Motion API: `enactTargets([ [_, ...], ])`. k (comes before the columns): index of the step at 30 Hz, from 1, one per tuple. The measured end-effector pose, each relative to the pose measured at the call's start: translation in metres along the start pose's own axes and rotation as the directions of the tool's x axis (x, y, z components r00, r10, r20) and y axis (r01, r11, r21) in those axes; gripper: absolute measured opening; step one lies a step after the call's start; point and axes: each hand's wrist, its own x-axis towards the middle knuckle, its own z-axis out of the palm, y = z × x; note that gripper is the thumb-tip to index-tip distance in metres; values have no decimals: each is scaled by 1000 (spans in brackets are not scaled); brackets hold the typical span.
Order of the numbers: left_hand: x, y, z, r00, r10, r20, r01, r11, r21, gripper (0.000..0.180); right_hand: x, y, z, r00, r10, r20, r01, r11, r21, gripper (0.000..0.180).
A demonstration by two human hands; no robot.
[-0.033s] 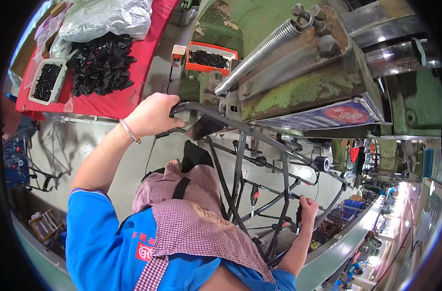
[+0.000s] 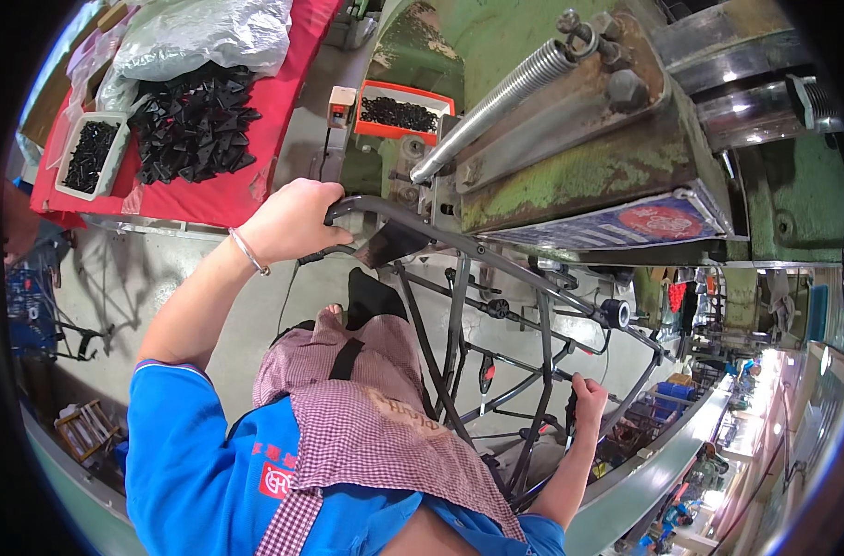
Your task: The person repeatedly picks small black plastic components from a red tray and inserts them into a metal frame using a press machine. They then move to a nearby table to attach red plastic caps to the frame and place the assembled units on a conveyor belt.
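Both hands closed on a black tubular frame held up against a green press.

Right hand (image 2: 588, 389), low and nearest the body, is fisted round a lower tube of the black tubular frame (image 2: 459, 324). Left hand (image 2: 292, 221), further out and higher, wraps the frame's curved top bar, fingers fully curled, a metal bangle (image 2: 248, 251) on the wrist. A checked apron (image 2: 375, 417) hangs between the forearms. Just beyond the left hand the top bar meets the base of the green press (image 2: 579, 167), with its long coil spring (image 2: 491, 107) above. Judgement: the grip looks sound; keep the frame level, fingers clear of the press face. Past the left hand, an orange tray of black parts (image 2: 401, 109); farther left, a red desk (image 2: 255, 190) carrying a heap of black triangular pieces (image 2: 195, 130).
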Motion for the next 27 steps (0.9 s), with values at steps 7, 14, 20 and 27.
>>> enactTargets([
  [7, -2, 1, 2, 1000, -7, 1, 7, 999, 50, 35, 6, -8, 1, 1000, -6, -1, 6, 999, -34, 41],
  [14, -2, 0, 4, 1000, -11, 1, 11, 999, 50, 36, 6, -13, 1, 1000, 9, 19, -8, 1000, -24, 42],
  [20, -6, 0, 3, 1000, 5, -27, -4, 999, 44, 36, 3, -18, 2, 997, -72, 0, 72, 996, -46, 42],
  [27, -7, 42, -18, 995, 88, -56, -83, 993, 89, 33, -9, -9, -9, 996, -81, -26, 77, 989, -128, 46],
])
